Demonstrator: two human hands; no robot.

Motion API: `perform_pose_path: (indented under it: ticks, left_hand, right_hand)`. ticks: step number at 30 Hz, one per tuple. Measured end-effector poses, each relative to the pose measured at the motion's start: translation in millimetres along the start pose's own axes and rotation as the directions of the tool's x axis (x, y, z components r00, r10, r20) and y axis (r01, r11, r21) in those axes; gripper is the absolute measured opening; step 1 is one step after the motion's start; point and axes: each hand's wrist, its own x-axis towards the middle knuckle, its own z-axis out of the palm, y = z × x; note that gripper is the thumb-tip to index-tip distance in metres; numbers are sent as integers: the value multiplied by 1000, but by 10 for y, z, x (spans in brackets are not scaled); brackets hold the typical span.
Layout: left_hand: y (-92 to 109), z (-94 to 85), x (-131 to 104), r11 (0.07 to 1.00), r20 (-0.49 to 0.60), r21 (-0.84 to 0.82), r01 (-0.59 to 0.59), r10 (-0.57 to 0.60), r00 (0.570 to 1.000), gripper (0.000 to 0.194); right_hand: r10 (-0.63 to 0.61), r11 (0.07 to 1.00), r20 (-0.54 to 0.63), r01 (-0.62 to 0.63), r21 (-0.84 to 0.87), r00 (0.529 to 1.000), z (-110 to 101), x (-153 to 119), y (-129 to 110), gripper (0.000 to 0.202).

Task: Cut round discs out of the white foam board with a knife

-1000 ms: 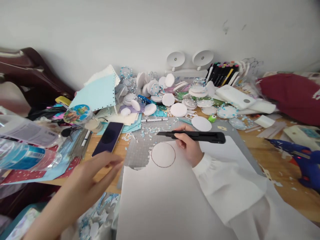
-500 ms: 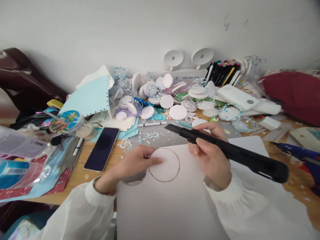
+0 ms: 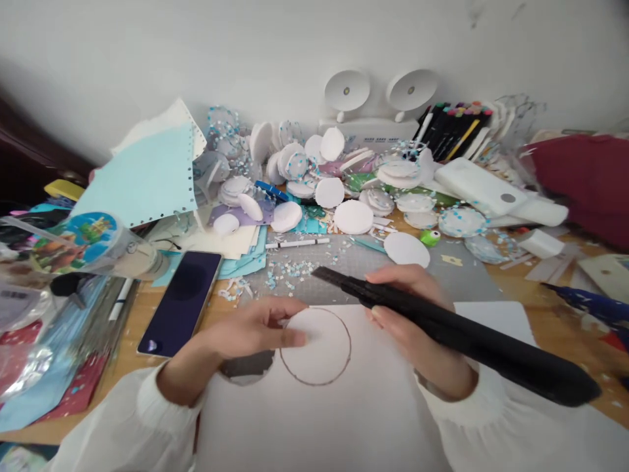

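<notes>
My left hand (image 3: 250, 334) grips the top edge of a white sheet (image 3: 314, 426), its thumb lying on a drawn circle (image 3: 324, 354). Left of that circle, partly under the hand, a round hole (image 3: 248, 368) in the sheet shows grey. My right hand (image 3: 413, 321) is closed on a black utility knife (image 3: 442, 328). The blade points up and left, above the sheet's top edge, and the thick handle end reaches toward the right.
A phone (image 3: 181, 301) lies left of the sheet. White discs (image 3: 354, 216) are piled behind, with paper scraps (image 3: 289, 272) on the grey cutting mat (image 3: 339, 262). A blue glue gun (image 3: 590, 305) is at right; a lidded cup (image 3: 93, 242) stands at left.
The view has moved closer to the desk. My right thumb and fingers have shifted on the knife, and a white disc behind it is now uncovered. My left hand still holds the sheet.
</notes>
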Motion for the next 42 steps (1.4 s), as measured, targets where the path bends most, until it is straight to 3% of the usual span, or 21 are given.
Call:
perform_pose_path:
  ticks: [7, 10, 16, 23, 36, 42]
  left_hand:
    - [-43, -54, -30, 998, 31, -58, 15, -14, 999, 24]
    - [-27, -55, -34, 1000, 30, -6, 28, -28, 999, 27]
    - [15, -140, -36, 965, 50, 223, 137, -152, 987, 29]
    - [-50, -187, -16, 966, 61, 222, 129, -146, 987, 33]
    - [-36, -198, -1, 941, 35, 323, 102, -120, 992, 34]
    - [-80, -216, 3, 954, 54, 264, 140, -159, 986, 36]
  right_hand:
    - [-27, 995, -20, 25, -92, 999, -91, -113, -41, 26]
    - [-49, 987, 3, 48, -151, 999, -102, -91, -72, 26]
    - [-58, 983, 123, 78, -167, 991, -71, 64, -74, 31]
    - [-127, 964, 257, 180, -195, 958, -2, 130, -76, 29]
    - [-46, 974, 377, 125, -187, 925, 19, 182, -6, 24]
    - [30, 986, 403, 38, -159, 915, -18, 228, 47, 24]
